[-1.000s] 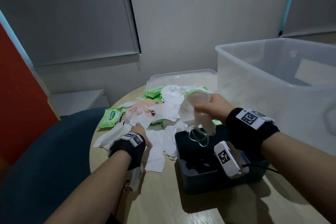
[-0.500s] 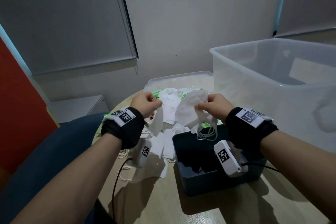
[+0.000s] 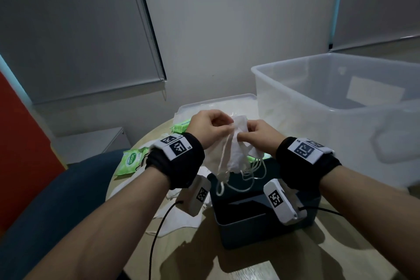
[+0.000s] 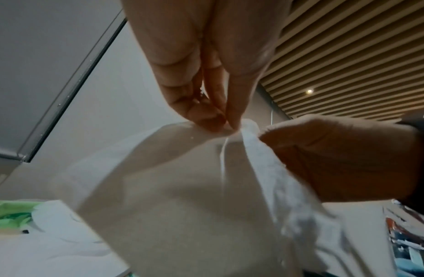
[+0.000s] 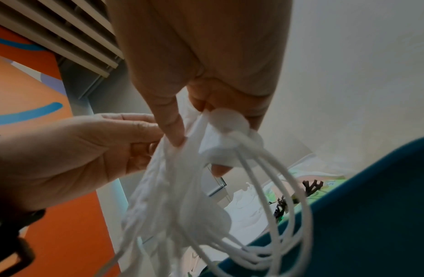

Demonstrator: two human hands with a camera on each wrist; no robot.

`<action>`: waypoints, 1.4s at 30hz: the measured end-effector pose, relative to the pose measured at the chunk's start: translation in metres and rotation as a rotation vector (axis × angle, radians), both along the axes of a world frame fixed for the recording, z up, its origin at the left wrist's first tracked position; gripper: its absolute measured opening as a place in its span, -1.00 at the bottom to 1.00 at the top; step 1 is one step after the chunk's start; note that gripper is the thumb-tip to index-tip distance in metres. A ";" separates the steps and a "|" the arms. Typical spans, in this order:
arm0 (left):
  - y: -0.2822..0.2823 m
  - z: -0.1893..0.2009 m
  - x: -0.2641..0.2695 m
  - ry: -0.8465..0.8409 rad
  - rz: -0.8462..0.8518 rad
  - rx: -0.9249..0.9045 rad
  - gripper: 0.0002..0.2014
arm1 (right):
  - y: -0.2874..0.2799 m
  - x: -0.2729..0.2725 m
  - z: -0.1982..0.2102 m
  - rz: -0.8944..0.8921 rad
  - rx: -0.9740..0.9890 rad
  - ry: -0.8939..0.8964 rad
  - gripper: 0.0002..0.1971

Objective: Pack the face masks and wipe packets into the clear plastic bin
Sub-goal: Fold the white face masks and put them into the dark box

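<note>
Both hands meet in the air above the table, holding white face masks (image 3: 229, 154) whose ear loops (image 3: 252, 175) dangle down. My left hand (image 3: 211, 126) pinches the top edge of a mask (image 4: 182, 187) between thumb and fingers. My right hand (image 3: 256, 135) grips a bunch of masks (image 5: 182, 196) with loops (image 5: 277, 206) hanging below. The clear plastic bin (image 3: 341, 102) stands to the right, its inside looking bare. Green wipe packets (image 3: 130, 160) and more white masks (image 3: 181, 216) lie on the table under my left arm.
A dark blue open box (image 3: 261, 218) sits on the round wooden table (image 3: 227, 261) right under the hanging masks. A clear lid (image 3: 218, 102) lies behind the hands. A dark chair (image 3: 45, 200) is at the left table edge.
My left hand lifted a mask off the table pile and came up to meet the right hand. The right hand kept its bunch of masks, and the two now touch.
</note>
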State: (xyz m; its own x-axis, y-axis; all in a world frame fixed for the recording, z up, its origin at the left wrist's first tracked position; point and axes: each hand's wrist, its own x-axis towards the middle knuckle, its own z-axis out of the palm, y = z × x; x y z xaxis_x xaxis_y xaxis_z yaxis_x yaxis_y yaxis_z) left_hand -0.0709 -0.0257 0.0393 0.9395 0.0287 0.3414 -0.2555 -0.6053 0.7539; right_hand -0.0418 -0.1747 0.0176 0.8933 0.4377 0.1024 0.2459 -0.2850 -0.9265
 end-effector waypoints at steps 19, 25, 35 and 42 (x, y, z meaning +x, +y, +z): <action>-0.029 -0.014 0.009 -0.150 0.076 0.124 -0.77 | -0.004 0.001 0.006 0.109 0.150 0.087 -0.70; -0.023 -0.014 0.009 -0.133 0.120 0.295 -0.73 | -0.004 0.001 0.015 0.026 0.271 0.215 -0.65; -0.011 -0.001 0.012 -0.180 0.109 0.280 -0.74 | 0.003 0.009 0.014 0.057 0.096 0.012 -0.96; 0.008 0.000 0.020 -0.056 0.024 0.090 -0.56 | 0.006 0.017 0.011 0.029 0.217 0.036 -0.73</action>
